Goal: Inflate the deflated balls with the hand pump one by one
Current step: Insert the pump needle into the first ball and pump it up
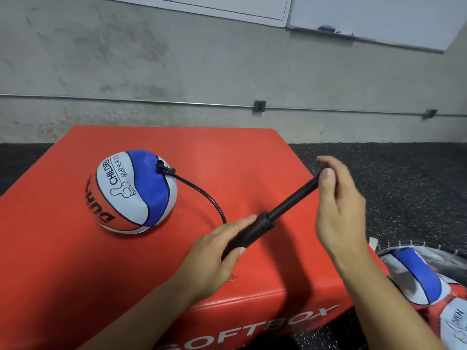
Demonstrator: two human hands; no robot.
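Ball (131, 192), red/white/blue w/ "CHILDREN" printed on a white panel, sits on the left-centre of the red soft box (247, 152). It looks partly filled; its blue panel is dented near the valve. The box is the biggest thing here, w/ white "SOFTBOX" lettering on its front face. It stands on dark speckled floor (404, 178) in front of a grey concrete wall (177, 61). A whiteboard (379, 16) hangs top right on that wall.

2nd ball (427, 281), same colours, lies at the lower right off the box, inside what looks like a net or bag; it's partly cut off by the frame edge.

Hand pump (267, 218), black, is held at an angle over the right part of the box, plunger rod drawn out toward upper right. Left hand (217, 253) grips the pump barrel, fingers wrapped along it & thumb on the near side. Right hand (338, 205) holds the handle end, fingers curled round it, thumb pressed on the rod top.

Thin black hose (202, 193) curves from the pump's lower end, behind the left fingers, across the box top to the black nozzle (165, 170) plugged into the ball's valve in the blue panel.
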